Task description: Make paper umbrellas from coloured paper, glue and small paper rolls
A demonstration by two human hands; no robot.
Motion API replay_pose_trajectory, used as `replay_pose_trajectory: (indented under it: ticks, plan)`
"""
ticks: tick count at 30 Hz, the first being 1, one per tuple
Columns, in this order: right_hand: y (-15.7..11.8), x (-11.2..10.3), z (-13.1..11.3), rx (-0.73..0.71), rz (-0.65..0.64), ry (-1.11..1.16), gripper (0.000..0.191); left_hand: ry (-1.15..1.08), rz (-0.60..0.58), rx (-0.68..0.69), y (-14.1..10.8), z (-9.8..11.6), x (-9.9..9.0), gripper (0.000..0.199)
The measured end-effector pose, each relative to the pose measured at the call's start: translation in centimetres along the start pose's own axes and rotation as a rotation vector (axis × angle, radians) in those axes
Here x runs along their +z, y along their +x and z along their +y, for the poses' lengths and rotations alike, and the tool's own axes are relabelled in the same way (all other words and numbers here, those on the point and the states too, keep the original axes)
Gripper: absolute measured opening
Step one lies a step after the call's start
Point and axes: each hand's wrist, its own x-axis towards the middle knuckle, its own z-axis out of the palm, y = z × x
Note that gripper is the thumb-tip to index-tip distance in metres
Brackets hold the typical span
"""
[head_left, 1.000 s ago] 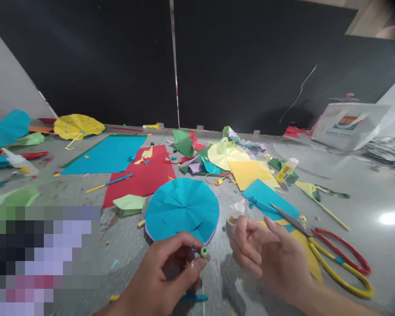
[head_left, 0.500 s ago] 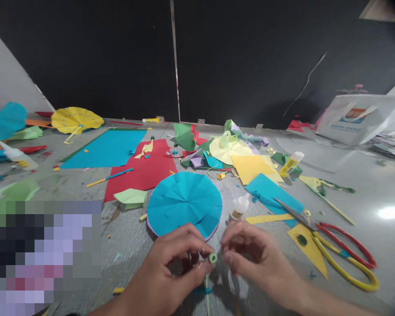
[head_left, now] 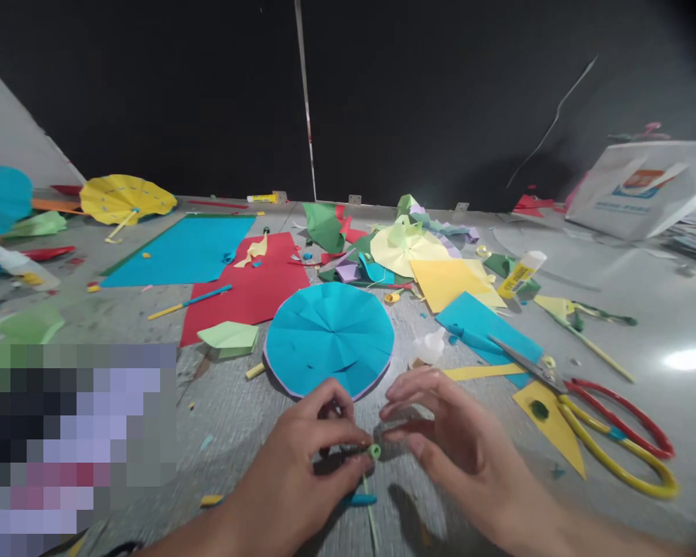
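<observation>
A small light green paper roll (head_left: 374, 450) is pinched between the thumb and fingertips of my left hand (head_left: 319, 456); a thin green strip (head_left: 371, 514) trails down from it. Just to the right, my right hand (head_left: 446, 445) is curved with its thumb and fingers apart and nothing visible between them. Beyond both hands lies a round pleated blue paper disc (head_left: 330, 333) with a purple edge. A blue stick (head_left: 363, 500) shows partly beneath my left hand. The white glue bottle (head_left: 429, 348) lies behind my right hand.
Scissors (head_left: 615, 429) with red and yellow handles lie at the right, near a glue stick (head_left: 522, 274). Red paper (head_left: 249, 290), blue paper (head_left: 179, 251) and several scraps cover the back. A white bag (head_left: 638, 189) stands at the far right.
My right hand has opened its fingers wider. My left hand still pinches the green roll. The view has shifted slightly, and the glue bottle now looks tilted or lying down.
</observation>
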Motion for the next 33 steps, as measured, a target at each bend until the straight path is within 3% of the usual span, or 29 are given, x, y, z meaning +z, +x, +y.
replay_pose_trajectory:
  ticks: [16, 27, 33]
  plan:
    - [-0.38, -0.10, -0.10, 0.103, -0.077, 0.082, 0.023, 0.154, -0.017, 0.188, -0.30, -0.57, 0.02, 0.028]
    - [-0.70, -0.26, -0.24, 0.096, -0.088, 0.085, 0.022, 0.112, 0.068, 0.137, -0.28, -0.86, 0.03, 0.017]
    - [-0.40, -0.08, -0.23, 0.098, -0.094, 0.076, 0.022, 0.077, 0.039, 0.088, 0.04, -0.47, -0.04, 0.015]
